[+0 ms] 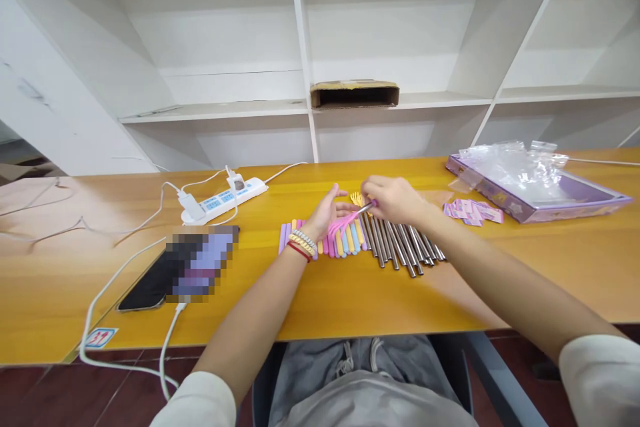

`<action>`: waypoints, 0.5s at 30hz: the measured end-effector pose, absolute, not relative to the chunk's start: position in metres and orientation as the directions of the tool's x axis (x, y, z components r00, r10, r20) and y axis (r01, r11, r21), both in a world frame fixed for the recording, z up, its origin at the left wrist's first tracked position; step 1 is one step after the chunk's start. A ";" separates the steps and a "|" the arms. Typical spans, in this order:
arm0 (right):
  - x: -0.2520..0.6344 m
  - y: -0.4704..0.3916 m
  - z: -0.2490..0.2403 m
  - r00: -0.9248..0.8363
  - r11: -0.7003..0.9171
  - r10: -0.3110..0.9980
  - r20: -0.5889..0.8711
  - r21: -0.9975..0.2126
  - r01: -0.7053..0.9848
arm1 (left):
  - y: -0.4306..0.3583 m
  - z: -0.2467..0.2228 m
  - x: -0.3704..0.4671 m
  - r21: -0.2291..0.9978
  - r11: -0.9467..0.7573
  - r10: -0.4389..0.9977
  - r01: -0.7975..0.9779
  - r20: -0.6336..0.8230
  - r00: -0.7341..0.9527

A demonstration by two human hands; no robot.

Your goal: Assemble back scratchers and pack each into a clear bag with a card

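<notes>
My right hand (393,199) is closed on a back scratcher with a thin metal rod, a purple part at the grip and a pink claw head (342,223). My left hand (326,213) is beside that pink head, palm turned inward and fingers stretched out; whether it touches the head I cannot tell. Yellow claw heads (356,198) show behind the fingers. Below the hands lies a row of pastel handles (344,245) in purple, pink, yellow and blue, partly covered by the left hand. Steel tubes (400,247) are spread beneath my right hand.
To the right are pink printed packets (473,211) and a purple box tray (540,213) holding clear plastic bags (525,170). A power strip (227,200), white cables and two phones (145,280) lie left. A cardboard box (355,85) sits on the shelf.
</notes>
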State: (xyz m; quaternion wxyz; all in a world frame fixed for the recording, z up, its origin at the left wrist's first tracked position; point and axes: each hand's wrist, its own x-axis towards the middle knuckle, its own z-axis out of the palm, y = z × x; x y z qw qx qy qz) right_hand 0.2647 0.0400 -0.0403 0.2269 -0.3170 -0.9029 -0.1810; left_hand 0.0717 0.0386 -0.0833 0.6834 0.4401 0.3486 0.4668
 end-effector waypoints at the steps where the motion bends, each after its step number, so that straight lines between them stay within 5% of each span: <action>1: 0.252 0.036 -0.045 -0.740 0.769 0.464 0.487 0.193 0.609 | 0.039 -0.085 0.075 0.893 0.231 0.922 -0.387 -0.074 0.380; 10: 0.229 0.022 -0.097 -0.760 0.914 0.167 0.628 0.190 0.359 | 0.025 -0.090 0.076 0.858 0.097 0.980 -0.505 0.007 0.200; 15: 0.246 0.022 -0.105 -0.558 0.883 0.236 0.796 0.064 0.466 | 0.030 -0.095 0.067 0.790 0.015 0.992 -0.613 0.065 0.108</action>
